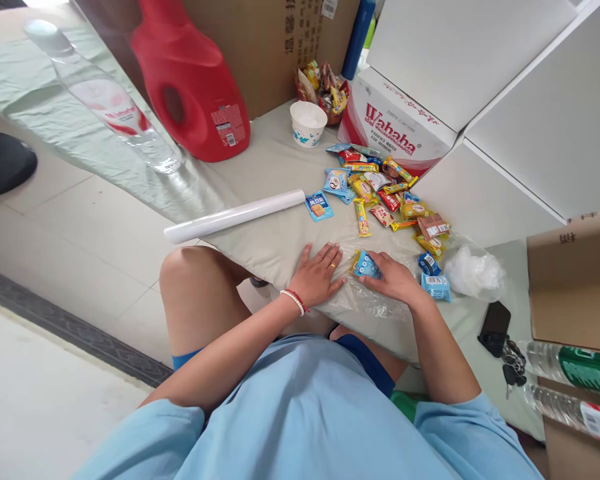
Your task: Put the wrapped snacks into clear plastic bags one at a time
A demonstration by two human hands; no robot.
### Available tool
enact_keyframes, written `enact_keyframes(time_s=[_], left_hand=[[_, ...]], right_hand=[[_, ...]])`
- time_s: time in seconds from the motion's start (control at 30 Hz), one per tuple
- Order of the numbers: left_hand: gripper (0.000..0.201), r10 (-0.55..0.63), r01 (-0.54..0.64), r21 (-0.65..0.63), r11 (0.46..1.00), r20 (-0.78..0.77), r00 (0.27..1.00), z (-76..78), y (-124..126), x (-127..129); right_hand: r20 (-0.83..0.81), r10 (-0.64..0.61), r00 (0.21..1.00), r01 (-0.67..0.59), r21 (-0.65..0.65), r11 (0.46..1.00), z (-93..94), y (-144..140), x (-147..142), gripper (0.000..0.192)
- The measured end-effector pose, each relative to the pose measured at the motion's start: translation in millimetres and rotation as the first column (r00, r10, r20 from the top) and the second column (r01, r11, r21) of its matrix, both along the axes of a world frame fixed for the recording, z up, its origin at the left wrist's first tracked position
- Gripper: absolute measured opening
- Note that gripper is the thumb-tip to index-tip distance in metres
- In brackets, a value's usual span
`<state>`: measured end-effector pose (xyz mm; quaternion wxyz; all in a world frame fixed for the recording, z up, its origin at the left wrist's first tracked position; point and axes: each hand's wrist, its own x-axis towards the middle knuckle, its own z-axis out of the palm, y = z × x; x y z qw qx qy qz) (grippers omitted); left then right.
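My left hand [317, 275] lies flat with its fingers spread, at the left edge of a sheet of clear plastic film [375, 301] on the cloth-covered table. In my right hand [393, 277] is a small blue snack packet [367, 265] with a yellow edge, gripped between thumb and fingers low over the film. Beyond both hands spreads a loose pile of wrapped snacks [364, 191] in blue, red, yellow and brown. A light blue snack packet [320, 207] lies apart on the left, by the end of a white roll [235, 215].
A crumpled clear plastic bag [475, 272], a black phone [495, 327] and keys [514, 363] lie right. Behind stand a paper cup [308, 125], a snack-filled bowl [325, 93], a Wahaha carton [395, 123] and a red jug [195, 80]. A water bottle [115, 110] stands at left.
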<state>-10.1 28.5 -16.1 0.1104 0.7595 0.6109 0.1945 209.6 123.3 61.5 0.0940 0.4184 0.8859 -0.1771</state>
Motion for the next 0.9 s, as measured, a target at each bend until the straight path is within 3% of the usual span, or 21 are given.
enact_keyframes(time_s=[0.1,0.2,0.33,0.43,0.47,0.53,0.6,0.63,0.7,0.77,0.9], left_hand=[[0.067,-0.004,0.005,-0.018,1.000,0.025,1.000,3.2,-1.4,-4.9],[0.065,-0.035,0.037,-0.022,0.999,0.067,0.997,7.4,-7.7,-18.1],[0.066,-0.328,0.338,-0.038,0.940,0.157,0.932,12.4,-24.4,-43.1],[0.082,-0.424,0.449,-0.086,0.889,0.215,0.880,14.0,-35.5,-54.8],[0.083,-0.417,0.446,-0.102,0.889,0.217,0.883,14.1,-37.6,-56.3],[0.070,-0.396,0.425,-0.120,0.897,0.203,0.895,13.7,-39.4,-57.1],[0.042,-0.395,0.424,-0.122,0.897,0.209,0.895,13.4,-37.9,-56.7],[0.029,-0.400,0.434,-0.125,0.892,0.229,0.887,13.8,-36.0,-56.8],[0.020,-0.390,0.441,-0.138,0.887,0.292,0.874,16.5,-28.8,-58.1],[0.025,-0.326,0.397,-0.152,0.905,0.351,0.878,22.8,-16.6,-60.1],[0.030,-0.181,0.263,-0.158,0.952,0.404,0.897,46.1,14.7,-62.6]], right_hand=[[0.002,-0.014,1.000,0.014,-0.020,1.000,2.1,0.7,-2.2,0.072],[-0.144,-0.058,0.988,0.059,0.003,0.998,6.7,-8.0,7.8,0.071],[-0.407,-0.074,0.910,0.098,0.039,0.994,6.7,-36.9,49.8,0.062],[-0.429,-0.016,0.903,0.066,0.102,0.993,-9.9,-65.3,85.1,0.072],[-0.416,-0.020,0.909,0.083,0.134,0.987,-18.1,-74.4,93.7,0.071],[-0.406,-0.064,0.912,0.151,0.187,0.971,-34.3,-89.9,104.3,0.049],[-0.444,-0.107,0.889,0.215,0.200,0.956,-44.3,-99.2,107.8,0.022],[-0.478,-0.123,0.870,0.239,0.188,0.953,-45.5,-100.7,108.0,0.019],[-0.549,-0.159,0.821,0.267,0.123,0.956,-40.4,-97.2,107.6,0.019],[-0.595,-0.220,0.773,0.285,0.017,0.958,-28.8,-85.6,107.6,0.019],[-0.545,-0.373,0.751,0.313,-0.205,0.928,-8.6,-49.9,106.7,0.032]])
